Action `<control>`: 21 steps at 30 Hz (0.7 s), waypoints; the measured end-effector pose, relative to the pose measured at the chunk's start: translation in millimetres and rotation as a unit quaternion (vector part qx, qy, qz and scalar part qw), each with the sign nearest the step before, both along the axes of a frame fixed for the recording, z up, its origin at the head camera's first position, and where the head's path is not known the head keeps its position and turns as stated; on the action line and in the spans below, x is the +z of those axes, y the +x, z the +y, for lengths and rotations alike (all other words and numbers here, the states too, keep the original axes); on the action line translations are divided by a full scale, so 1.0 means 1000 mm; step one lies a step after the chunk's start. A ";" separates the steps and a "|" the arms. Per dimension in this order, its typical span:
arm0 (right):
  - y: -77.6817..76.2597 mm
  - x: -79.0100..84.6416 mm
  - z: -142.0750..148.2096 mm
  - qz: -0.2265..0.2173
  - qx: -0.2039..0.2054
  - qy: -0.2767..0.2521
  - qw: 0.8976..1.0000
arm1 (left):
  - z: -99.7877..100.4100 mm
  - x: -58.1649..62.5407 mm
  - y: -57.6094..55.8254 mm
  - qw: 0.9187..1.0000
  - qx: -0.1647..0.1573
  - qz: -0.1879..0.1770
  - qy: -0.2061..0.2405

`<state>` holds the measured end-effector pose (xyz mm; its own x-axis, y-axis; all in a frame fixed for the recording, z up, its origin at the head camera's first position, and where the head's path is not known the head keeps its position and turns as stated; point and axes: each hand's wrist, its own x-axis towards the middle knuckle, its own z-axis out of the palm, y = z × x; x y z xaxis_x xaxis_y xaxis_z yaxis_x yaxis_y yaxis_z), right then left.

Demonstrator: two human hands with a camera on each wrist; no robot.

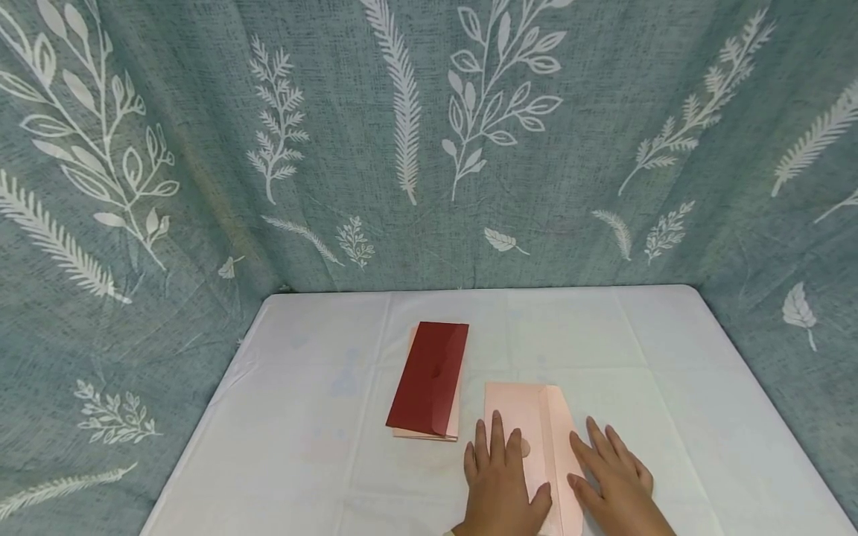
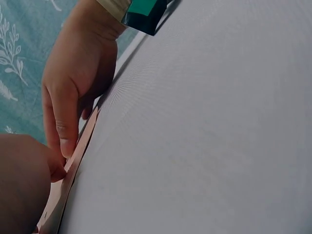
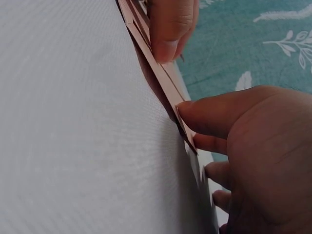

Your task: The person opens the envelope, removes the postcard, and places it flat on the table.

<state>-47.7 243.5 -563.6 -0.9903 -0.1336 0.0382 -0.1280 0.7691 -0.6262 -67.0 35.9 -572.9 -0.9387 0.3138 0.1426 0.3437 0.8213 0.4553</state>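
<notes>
A pale pink envelope (image 1: 509,402) lies on the white table with its long flap (image 1: 561,447) folded out to the right. My left hand (image 1: 499,487) rests on the envelope's body, fingers straight and slightly spread, beside a small round pink spot (image 1: 526,447). On the flap's right edge, my right hand (image 1: 620,480) touches the paper with thumb and index fingertip, the other fingers reaching past it over the table. The right wrist view has the right thumb (image 3: 209,114) against the edge of the envelope (image 3: 165,87), which sits slightly raised off the cloth.
Left of the hands, a dark red envelope (image 1: 429,372) lies slanted on top of pink envelopes (image 1: 425,436). A white cloth (image 1: 302,417) with fold creases covers the table. Green leaf-patterned curtains (image 1: 429,246) hang behind it and on both sides.
</notes>
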 end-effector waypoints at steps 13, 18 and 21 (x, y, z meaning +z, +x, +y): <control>0.000 0.001 0.000 -0.002 0.003 0.001 1.000 | 0.010 -0.005 0.004 0.996 0.049 0.001 -0.081; 0.001 -0.001 0.000 0.010 0.003 -0.001 1.000 | 0.010 -0.009 0.003 0.995 0.048 0.032 -0.085; 0.000 -0.002 0.000 0.004 0.002 -0.001 1.000 | 0.010 -0.010 0.002 0.995 0.043 0.053 -0.076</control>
